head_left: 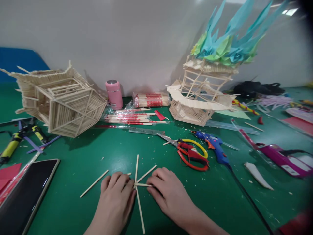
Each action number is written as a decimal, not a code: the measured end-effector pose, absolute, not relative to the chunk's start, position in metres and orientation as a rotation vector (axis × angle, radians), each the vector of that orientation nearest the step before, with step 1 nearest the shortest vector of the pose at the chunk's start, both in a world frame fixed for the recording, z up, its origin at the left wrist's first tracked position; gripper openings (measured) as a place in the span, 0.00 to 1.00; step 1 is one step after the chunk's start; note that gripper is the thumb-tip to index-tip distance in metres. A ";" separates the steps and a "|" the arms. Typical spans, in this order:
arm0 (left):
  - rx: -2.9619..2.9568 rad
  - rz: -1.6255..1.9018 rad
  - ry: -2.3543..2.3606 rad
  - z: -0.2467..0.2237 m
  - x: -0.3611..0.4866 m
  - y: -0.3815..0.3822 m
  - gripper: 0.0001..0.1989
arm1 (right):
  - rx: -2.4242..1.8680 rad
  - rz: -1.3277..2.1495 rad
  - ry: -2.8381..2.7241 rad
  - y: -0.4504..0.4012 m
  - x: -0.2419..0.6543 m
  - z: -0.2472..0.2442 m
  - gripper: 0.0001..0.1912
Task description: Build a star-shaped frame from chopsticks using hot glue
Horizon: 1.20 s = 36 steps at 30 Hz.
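Thin wooden sticks lie on the green table (195, 192) in a star, their inner ends meeting between my hands. One upper stick (137, 168) points away from me and a lower stick (140, 209) points toward me. My left hand (116, 195) is closed over the star's left side, fingertips down near the centre; what lies beneath it is mostly hidden. My right hand (166, 192) pinches the outer end of the right-pointing stick (144, 185). Left of my left hand, a loose stick (94, 183) lies apart from the star.
Scissors (190, 151) and a blue glue gun (214, 143) with a trailing cord lie right of centre. A phone (26, 195) is at the left. Behind stand two stick models (73, 107) (200, 104), a pink bottle (114, 94) and stick packs (151, 100).
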<state>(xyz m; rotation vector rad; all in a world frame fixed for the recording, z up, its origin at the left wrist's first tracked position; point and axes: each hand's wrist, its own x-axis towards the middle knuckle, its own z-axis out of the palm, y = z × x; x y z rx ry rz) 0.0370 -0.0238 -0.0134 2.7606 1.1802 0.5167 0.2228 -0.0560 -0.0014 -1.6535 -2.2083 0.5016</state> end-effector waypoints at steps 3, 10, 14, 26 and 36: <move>2.723 0.491 1.161 -0.014 0.038 -0.020 0.07 | -1.648 0.475 -2.262 -0.053 0.221 -0.004 0.08; 2.600 0.680 1.218 -0.018 0.038 -0.021 0.08 | -1.603 0.381 -2.225 -0.051 0.222 -0.012 0.14; 2.620 0.785 1.252 -0.013 0.032 -0.016 0.11 | -1.535 0.344 -2.167 -0.049 0.223 -0.006 0.17; 2.273 0.195 0.956 0.045 0.029 -0.002 0.12 | -1.263 0.407 -2.373 -0.046 0.232 0.029 0.10; 1.525 0.075 0.957 0.038 0.037 -0.010 0.14 | -1.296 0.653 -2.227 -0.051 0.231 0.041 0.11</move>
